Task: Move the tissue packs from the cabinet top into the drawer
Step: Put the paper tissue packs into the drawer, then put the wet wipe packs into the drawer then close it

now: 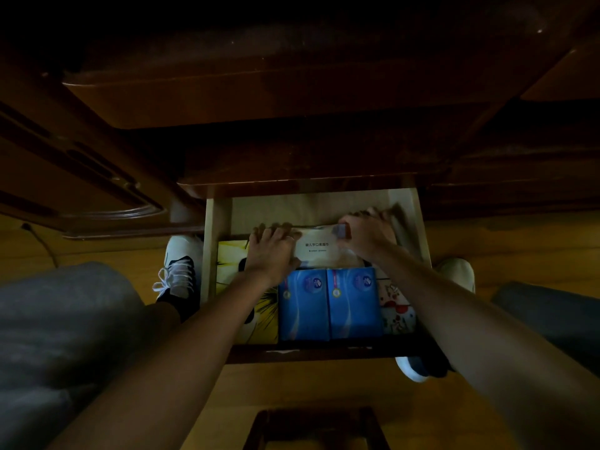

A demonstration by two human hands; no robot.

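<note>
A: What is obscured?

B: The dark brown wooden cabinet top (292,92) is underexposed; nothing can be made out on it. The far end of the pale wooden open drawer (212,254) is tucked under the cabinet edge. The right fingertips are blurred. The red-and-white patterned pack (397,308) at the drawer's right side is partly covered by the right forearm, and its print cannot be read.

A: Pack versus grip?

B: The white soft-wrapped tissue pack with small dark lettering (319,250) is held between both hands, inside the drawer, in the row behind the blue packs. The left hand (271,253) is laid flat over its left end, fingers curled past the far edge. The right hand (363,233) is closed over its right end. Each grip is closed on this pack.

A: Counts?

B: Five packs are counted in the drawer: one white, two blue plastic-wrapped tissue packs (329,305) side by side in the near row, one yellow printed pack (232,258) on the left, partly under the left forearm, one red-and-white. Two hands, two white sneakers (181,264) on the yellow wooden floor (308,384), one each side of the drawer.
</note>
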